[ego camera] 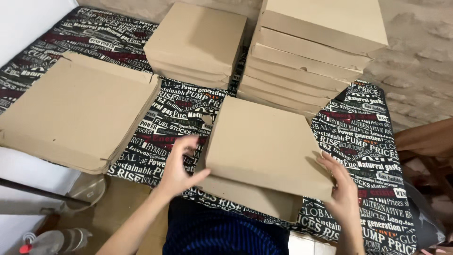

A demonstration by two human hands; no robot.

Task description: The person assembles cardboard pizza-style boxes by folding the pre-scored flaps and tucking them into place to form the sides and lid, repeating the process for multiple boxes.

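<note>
Head view shows the left hand [177, 170] and right hand [342, 189] gripping opposite edges of a cardboard box [266, 146] at lower centre — flat cardboard sheets [78, 111] lie left.

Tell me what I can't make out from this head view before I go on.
- Inside of the flat brown cardboard box held between left hand and right hand: hidden by its closed lid.
- Top of the tall stack of brown cardboard boxes: cut off by the upper edge.
- Far end of the black printed tablecloth: hidden behind the stacks.
- Grey objects on the floor, bottom left: too unclear to identify.
</note>
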